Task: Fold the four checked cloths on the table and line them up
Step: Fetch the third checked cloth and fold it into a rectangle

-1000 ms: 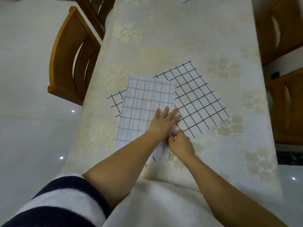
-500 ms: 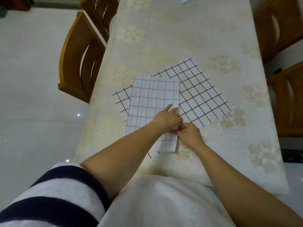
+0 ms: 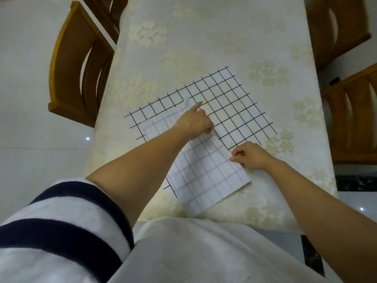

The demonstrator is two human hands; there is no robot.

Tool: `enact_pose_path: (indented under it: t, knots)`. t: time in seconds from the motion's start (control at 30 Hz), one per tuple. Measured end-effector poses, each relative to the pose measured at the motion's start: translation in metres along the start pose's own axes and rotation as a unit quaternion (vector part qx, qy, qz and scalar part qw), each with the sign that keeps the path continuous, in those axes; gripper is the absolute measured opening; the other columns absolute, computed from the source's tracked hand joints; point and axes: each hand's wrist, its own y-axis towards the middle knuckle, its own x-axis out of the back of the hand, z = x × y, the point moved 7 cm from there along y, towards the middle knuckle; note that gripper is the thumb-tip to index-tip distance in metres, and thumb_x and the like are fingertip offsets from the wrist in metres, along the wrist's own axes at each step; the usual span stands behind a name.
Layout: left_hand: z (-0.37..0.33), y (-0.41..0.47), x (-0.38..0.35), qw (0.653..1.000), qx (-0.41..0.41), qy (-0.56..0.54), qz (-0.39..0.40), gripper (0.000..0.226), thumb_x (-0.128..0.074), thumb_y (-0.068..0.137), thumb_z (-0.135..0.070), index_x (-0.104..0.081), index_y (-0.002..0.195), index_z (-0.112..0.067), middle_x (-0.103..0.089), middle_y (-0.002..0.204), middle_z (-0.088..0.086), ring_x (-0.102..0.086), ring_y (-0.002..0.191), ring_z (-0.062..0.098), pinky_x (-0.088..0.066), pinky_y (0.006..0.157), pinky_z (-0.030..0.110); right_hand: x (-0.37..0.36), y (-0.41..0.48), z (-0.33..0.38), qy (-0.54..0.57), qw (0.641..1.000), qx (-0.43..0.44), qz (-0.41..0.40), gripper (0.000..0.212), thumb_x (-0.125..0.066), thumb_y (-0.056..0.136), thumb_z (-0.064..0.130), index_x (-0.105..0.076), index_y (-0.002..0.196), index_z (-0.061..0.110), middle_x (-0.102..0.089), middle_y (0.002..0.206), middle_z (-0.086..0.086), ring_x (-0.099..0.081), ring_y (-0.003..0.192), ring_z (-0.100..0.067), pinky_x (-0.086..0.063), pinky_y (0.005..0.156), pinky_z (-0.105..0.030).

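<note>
One checked cloth [image 3: 234,111], white with black grid lines, lies spread on the table [image 3: 204,37]. A pale flap [image 3: 206,176] showing faint grey lines lies skewed over its near part, reaching toward the table's near edge. My left hand [image 3: 195,123] is on the flap's far end, index finger stretched out, the other fingers curled and pinching a fold. My right hand [image 3: 251,156] pinches the flap's right edge between thumb and fingers. No other checked cloth is in view.
The table wears a cream floral cover and runs away from me. A wooden chair [image 3: 81,64] stands at its left side, and two more wooden chairs [image 3: 336,27] [image 3: 355,119] at its right. My white garment fills the near foreground.
My hands, close together before, have moved apart: the left forward, the right out to the right. The pale flap, a neat upright rectangle earlier, now lies slanted toward the near right.
</note>
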Motion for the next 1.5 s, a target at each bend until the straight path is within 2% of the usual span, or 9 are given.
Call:
enact_pose_path:
  t: [0.33, 0.47, 0.63, 0.73, 0.87, 1.0, 1.2, 1.33, 1.5]
  knots:
    - [0.095, -0.026, -0.019, 0.965, 0.210, -0.157, 0.004, 0.016, -0.052, 0.104, -0.032, -0.066, 0.106, -0.025, -0.069, 0.107, 0.001, -0.061, 0.101, 0.026, -0.034, 0.084, 0.035, 0.083, 0.053, -0.052, -0.154, 0.987, -0.036, 0.014, 0.020, -0.074, 0.088, 0.027, -0.073, 0.079, 0.009, -0.069, 0.078, 0.004, -0.061, 0.079, -0.017, -0.043, 0.072, -0.027]
    - [0.113, -0.040, -0.034, 0.946, 0.262, -0.191, -0.007, 0.019, -0.053, 0.104, -0.031, -0.069, 0.112, -0.026, -0.072, 0.112, 0.000, -0.063, 0.103, 0.028, -0.039, 0.089, 0.038, 0.115, 0.066, -0.067, -0.096, 0.975, -0.114, -0.164, 0.013, -0.070, 0.088, 0.031, -0.073, 0.089, 0.019, -0.070, 0.095, -0.006, -0.062, 0.099, -0.030, -0.050, 0.087, -0.039]
    - [0.097, -0.047, -0.031, 0.954, 0.269, -0.086, -0.099, 0.040, -0.053, 0.102, -0.029, -0.050, 0.140, -0.017, -0.057, 0.139, 0.009, -0.049, 0.129, 0.034, -0.030, 0.113, 0.047, 0.101, 0.053, -0.022, -0.125, 0.915, -0.117, -0.367, 0.055, -0.055, 0.096, 0.038, -0.043, 0.143, 0.012, -0.044, 0.143, -0.016, -0.039, 0.132, -0.035, -0.028, 0.109, -0.047]
    - [0.046, -0.042, -0.020, 0.947, 0.252, -0.100, -0.175, 0.052, -0.048, 0.101, -0.015, -0.036, 0.151, -0.007, -0.036, 0.157, 0.017, -0.030, 0.146, 0.040, -0.014, 0.124, 0.054, 0.037, 0.057, 0.039, -0.133, 0.935, -0.011, -0.329, 0.062, -0.044, 0.101, 0.029, -0.022, 0.155, 0.007, -0.024, 0.161, -0.013, -0.021, 0.149, -0.029, -0.017, 0.122, -0.045]
    - [-0.009, -0.032, -0.053, 0.946, 0.246, -0.187, -0.097, 0.061, -0.038, 0.106, -0.026, -0.016, 0.160, -0.009, -0.015, 0.167, 0.010, -0.010, 0.155, 0.027, -0.006, 0.126, 0.047, -0.049, 0.069, 0.084, -0.168, 0.965, 0.075, -0.186, 0.070, -0.040, 0.099, 0.025, -0.007, 0.157, 0.003, -0.003, 0.166, -0.011, -0.002, 0.153, -0.025, -0.007, 0.125, -0.041]
    - [0.028, -0.060, -0.080, 0.949, 0.268, -0.164, -0.031, 0.059, -0.009, 0.108, -0.047, 0.010, 0.160, -0.025, 0.014, 0.167, -0.009, 0.014, 0.154, 0.017, 0.006, 0.125, 0.045, -0.044, 0.068, 0.039, -0.227, 0.961, 0.049, -0.151, 0.070, -0.011, 0.103, 0.055, 0.013, 0.157, 0.017, 0.018, 0.164, 0.001, 0.016, 0.151, -0.020, 0.003, 0.124, -0.041]
    - [0.072, -0.082, -0.075, 0.941, 0.327, -0.086, 0.016, 0.060, -0.012, 0.109, -0.036, 0.017, 0.158, -0.017, 0.023, 0.166, 0.001, 0.020, 0.152, 0.030, 0.008, 0.124, 0.051, 0.009, 0.052, -0.044, -0.248, 0.949, -0.110, -0.159, 0.080, 0.008, 0.095, 0.062, 0.021, 0.153, 0.009, 0.024, 0.163, -0.009, 0.019, 0.151, -0.025, 0.002, 0.124, -0.046]
    - [0.007, -0.054, -0.045, 0.954, 0.262, -0.112, -0.095, 0.070, -0.032, 0.105, -0.013, 0.013, 0.158, -0.010, 0.022, 0.164, 0.008, 0.013, 0.153, 0.033, 0.000, 0.125, 0.050, -0.005, 0.045, 0.012, -0.233, 0.945, -0.023, -0.227, 0.069, -0.009, 0.104, 0.047, 0.012, 0.156, 0.007, 0.013, 0.165, -0.011, 0.012, 0.152, -0.026, 0.000, 0.124, -0.045]
    - [-0.066, -0.050, -0.080, 0.968, 0.192, -0.156, 0.041, 0.068, -0.027, 0.109, -0.039, 0.014, 0.159, -0.017, 0.020, 0.166, -0.003, 0.016, 0.154, 0.022, 0.005, 0.125, 0.047, -0.083, 0.030, 0.041, -0.228, 0.960, -0.002, -0.164, 0.082, -0.045, 0.099, 0.028, 0.011, 0.156, 0.008, 0.017, 0.164, -0.008, 0.018, 0.151, -0.024, 0.002, 0.124, -0.045]
